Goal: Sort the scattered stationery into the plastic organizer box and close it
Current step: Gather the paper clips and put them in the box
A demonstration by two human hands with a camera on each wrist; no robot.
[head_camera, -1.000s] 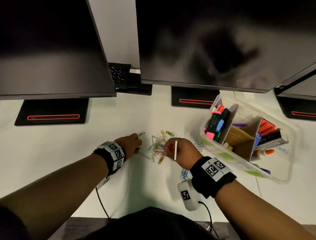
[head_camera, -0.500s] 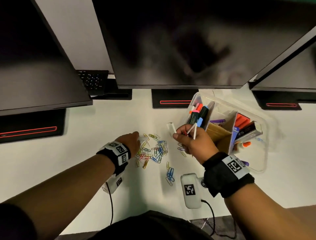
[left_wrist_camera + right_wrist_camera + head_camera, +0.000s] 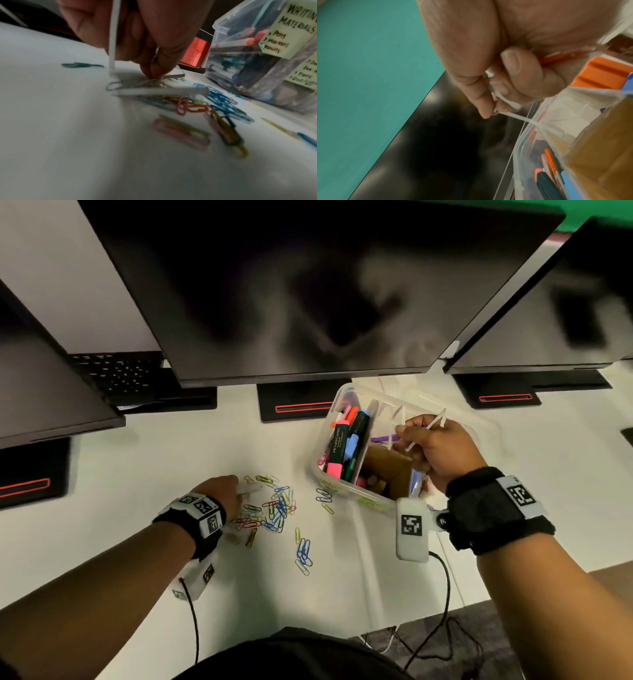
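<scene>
1. Your clear plastic organizer box (image 3: 346, 484) sits on the white table (image 3: 137, 474), right of the scattered coloured paper clips (image 3: 274, 508).
2. Your left hand (image 3: 222, 491) rests at the clips' left edge.
3. Your right hand (image 3: 438, 446) hovers over the box.
4. Three black monitors (image 3: 291, 285) stand behind everything.

One organizer box (image 3: 346, 481), three monitors (image 3: 308, 289), two hands (image 3: 435, 446), dozens of paper clips (image 3: 277, 508)

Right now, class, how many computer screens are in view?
3: the left screen, the middle screen, the right screen; others may sit out of frame.
</scene>
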